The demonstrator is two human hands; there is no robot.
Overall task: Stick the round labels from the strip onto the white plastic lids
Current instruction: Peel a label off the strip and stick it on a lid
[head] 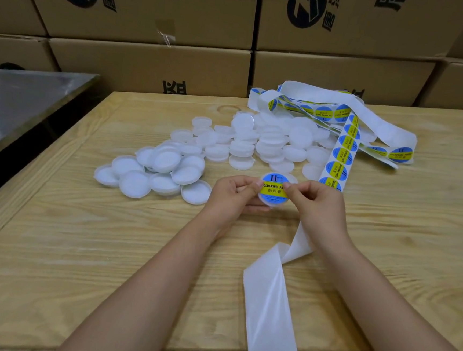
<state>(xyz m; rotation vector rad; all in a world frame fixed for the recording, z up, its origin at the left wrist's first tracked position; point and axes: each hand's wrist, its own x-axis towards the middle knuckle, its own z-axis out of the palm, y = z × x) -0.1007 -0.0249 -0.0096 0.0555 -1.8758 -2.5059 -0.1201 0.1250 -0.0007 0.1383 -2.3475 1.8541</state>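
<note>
**Pressing one label onto a lid, with a heap left bare**

At nine o'clock of the table [78, 246] lies a grey metal top [21, 101], and boxes [150, 64] are stacked along the far side. From ten to twelve o'clock of the hands, the lids [226, 152] sit in a loose heap. Every one that shows there is plain white, and no labelled lid lies anywhere in view. So most of the job looks undone, unless finished lids are kept out of frame.

The left hand [234, 195] is raised just off the wood at the table's middle. Its fingers are curled under one lid [272, 205] and its thumb lies across the left edge of the label [274, 187]. The label looks centred on the lid, blue and yellow face up, so this piece seems to be at the smoothing-down step. The right hand [314, 205] mirrors the left. Its thumb and forefinger pinch the lid's right rim, with the thumb tip on the label's upper right edge. Both forearms reach in from six o'clock, wrists close together.

At one o'clock the strip [341, 154] lies tangled, with many labels left on it. One run drops towards the right hand and passes under it. From there the bare backing [269, 304] trails to six o'clock. Its length suggests a fair number of labels are peeled already.
</note>
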